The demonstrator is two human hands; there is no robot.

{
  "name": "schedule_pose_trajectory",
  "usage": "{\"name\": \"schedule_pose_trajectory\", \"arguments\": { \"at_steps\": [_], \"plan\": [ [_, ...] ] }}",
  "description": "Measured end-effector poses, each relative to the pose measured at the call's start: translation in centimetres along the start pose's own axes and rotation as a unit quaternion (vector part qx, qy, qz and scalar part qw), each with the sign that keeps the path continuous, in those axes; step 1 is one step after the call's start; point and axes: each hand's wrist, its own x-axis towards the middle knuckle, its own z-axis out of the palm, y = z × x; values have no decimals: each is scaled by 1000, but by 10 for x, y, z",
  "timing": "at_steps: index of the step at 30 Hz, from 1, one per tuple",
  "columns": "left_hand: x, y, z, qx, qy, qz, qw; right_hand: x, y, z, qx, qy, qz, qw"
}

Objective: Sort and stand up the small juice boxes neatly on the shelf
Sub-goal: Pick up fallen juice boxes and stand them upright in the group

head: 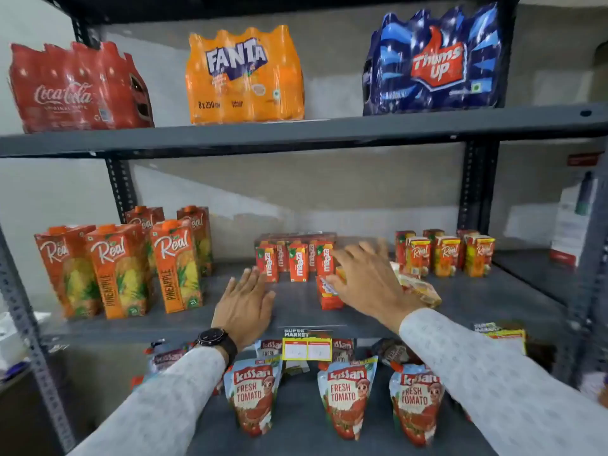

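Observation:
On the middle shelf point(296, 311) a group of small red Maaza boxes point(297, 260) stands upright at the centre. Small Real boxes point(445, 255) stand upright at the right. A small red box point(327, 296) lies on its side in front of the Maaza group, and a yellow-orange small box point(421, 289) lies tipped to its right. My right hand point(367, 276) hovers over both fallen boxes, fingers spread and blurred, partly covering them. My left hand point(245, 302) rests flat and open on the shelf, left of the Maaza boxes, holding nothing.
Tall Real pineapple cartons point(121, 268) stand at the shelf's left. Coca-Cola point(79, 90), Fanta point(243, 77) and Thums Up point(434, 64) packs fill the shelf above. Kissan tomato pouches point(347, 396) stand below. A price tag point(307, 345) hangs on the shelf edge.

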Motion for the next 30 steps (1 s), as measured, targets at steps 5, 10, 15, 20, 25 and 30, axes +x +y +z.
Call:
{"name": "schedule_pose_trajectory", "arguments": {
  "at_steps": [5,10,15,20,25,30],
  "plan": [
    [-4,-14,31,-4,-85,-67,994,-3,-20,31,-25,-102,88,991],
    [-6,-15,39,12,-43,-67,997,6,-31,41,-41,-147,133,979],
    [-8,-13,43,22,-21,-72,997,6,-34,52,-7,-150,170,974],
    [-9,-13,42,20,-22,-73,997,13,-30,52,44,-139,185,972],
    [-10,-11,41,23,-29,-77,996,36,-28,33,138,-149,190,961],
    [-11,-12,41,28,-31,-76,996,56,-19,21,254,-166,163,939]
  ]
}}
